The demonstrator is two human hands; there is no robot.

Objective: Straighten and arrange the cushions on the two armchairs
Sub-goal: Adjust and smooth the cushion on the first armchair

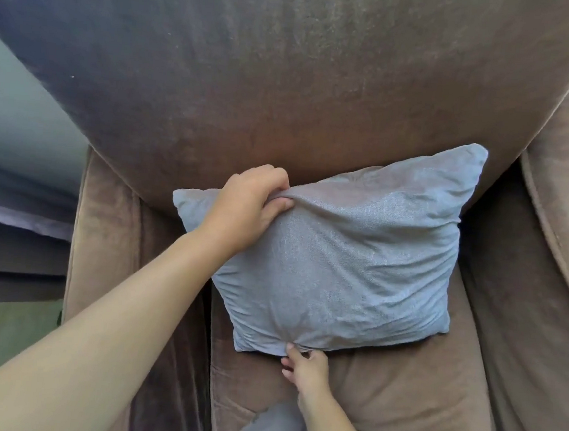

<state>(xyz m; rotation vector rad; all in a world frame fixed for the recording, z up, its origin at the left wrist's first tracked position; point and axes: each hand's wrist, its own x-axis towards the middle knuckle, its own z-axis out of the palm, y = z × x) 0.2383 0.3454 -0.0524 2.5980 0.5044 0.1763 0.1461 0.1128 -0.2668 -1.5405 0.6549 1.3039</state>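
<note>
A grey-blue square cushion (348, 255) leans tilted against the backrest of a brown velvet armchair (287, 88), its lower edge on the seat. My left hand (246, 208) pinches the cushion's upper edge near its top left corner. My right hand (304, 368) touches the cushion's lower edge with its fingertips; whether it grips the fabric is unclear. The seat pad (408, 398) is wrinkled in front of the cushion.
The chair's left armrest (102, 233) and right armrest (558, 211) flank the seat. A grey piece of fabric (271, 430) shows at the bottom edge beside my right forearm. Greenish floor (0, 338) lies left of the chair.
</note>
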